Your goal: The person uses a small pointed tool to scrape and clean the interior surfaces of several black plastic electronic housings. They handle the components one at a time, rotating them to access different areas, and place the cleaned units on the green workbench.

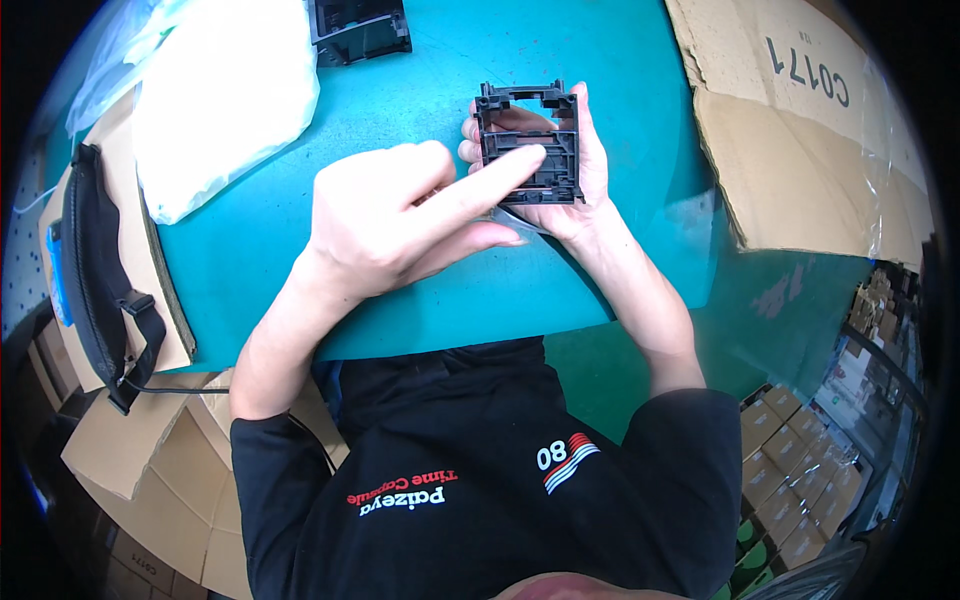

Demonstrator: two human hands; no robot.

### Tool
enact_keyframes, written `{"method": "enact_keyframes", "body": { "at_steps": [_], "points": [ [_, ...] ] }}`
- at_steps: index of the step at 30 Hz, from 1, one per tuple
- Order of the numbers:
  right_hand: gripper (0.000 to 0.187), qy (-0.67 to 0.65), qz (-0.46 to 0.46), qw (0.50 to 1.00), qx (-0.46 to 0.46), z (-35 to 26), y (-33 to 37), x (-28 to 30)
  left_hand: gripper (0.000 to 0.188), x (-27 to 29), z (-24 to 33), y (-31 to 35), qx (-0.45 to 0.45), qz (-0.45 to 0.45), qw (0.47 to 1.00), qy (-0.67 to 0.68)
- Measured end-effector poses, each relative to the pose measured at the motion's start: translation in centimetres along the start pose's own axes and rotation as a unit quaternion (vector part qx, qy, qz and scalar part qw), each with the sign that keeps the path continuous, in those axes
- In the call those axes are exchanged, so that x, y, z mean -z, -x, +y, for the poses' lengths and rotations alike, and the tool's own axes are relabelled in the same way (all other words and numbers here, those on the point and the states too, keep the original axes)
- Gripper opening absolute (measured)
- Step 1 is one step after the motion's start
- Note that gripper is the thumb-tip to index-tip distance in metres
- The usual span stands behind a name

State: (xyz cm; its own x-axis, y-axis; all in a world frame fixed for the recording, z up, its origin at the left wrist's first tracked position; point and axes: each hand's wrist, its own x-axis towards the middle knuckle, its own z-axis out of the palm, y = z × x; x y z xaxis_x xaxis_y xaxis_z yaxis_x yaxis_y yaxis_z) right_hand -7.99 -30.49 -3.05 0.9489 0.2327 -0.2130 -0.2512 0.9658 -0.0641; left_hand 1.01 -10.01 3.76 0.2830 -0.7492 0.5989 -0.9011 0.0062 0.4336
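A black plastic frame (530, 136) with a large opening in its far half and ribbed crossbars in its near half is held above the green table. My right hand (593, 165) grips it from below, its fingers wrapping the left side and its thumb along the right edge. My left hand (375, 215) holds nothing; its index finger stretches out and its tip lies over the frame's crossbars. The thumb is apart from the index finger, while the other fingers are curled. A similar black plastic part (362, 32) lies at the table's far edge.
A white plastic bag (230, 110) lies at the far left of the green table (440, 310). Beside it a black strap with a buckle (100, 260) rests on cardboard. A large cardboard box (800, 150) covers the right side. Stacked small boxes (795, 450) stand lower right.
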Motion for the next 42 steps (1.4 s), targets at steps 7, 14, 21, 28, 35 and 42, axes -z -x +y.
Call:
{"method": "enact_keyframes", "body": {
  "at_steps": [7,14,21,28,35,42],
  "points": [
    [0.095,0.221,0.085,0.968,0.079,0.4,0.0,-2.2,0.049,-1.1,-0.8,1.0,-0.042,0.027,0.998,-0.032],
    [0.092,0.795,0.034,0.473,0.379,-0.9,0.2,-4.3,0.066,0.3,-0.9,0.3,0.115,0.086,0.987,0.065],
    [0.103,0.804,-0.044,0.379,0.456,-0.2,0.8,-4.8,0.078,-1.0,-1.6,0.6,0.118,0.037,0.984,0.127],
    [0.102,0.707,-0.105,0.515,0.474,-0.9,0.7,-4.3,0.081,-1.6,-1.5,1.8,0.192,0.106,0.902,0.372],
    [0.102,0.695,-0.107,0.502,0.503,-1.1,1.0,-3.3,0.062,-1.4,-2.7,1.7,0.081,0.067,0.956,0.274],
    [0.099,0.713,-0.099,0.486,0.495,-0.9,1.2,-3.4,0.045,0.6,-2.4,0.5,0.026,-0.054,0.996,0.064]
  ]
}}
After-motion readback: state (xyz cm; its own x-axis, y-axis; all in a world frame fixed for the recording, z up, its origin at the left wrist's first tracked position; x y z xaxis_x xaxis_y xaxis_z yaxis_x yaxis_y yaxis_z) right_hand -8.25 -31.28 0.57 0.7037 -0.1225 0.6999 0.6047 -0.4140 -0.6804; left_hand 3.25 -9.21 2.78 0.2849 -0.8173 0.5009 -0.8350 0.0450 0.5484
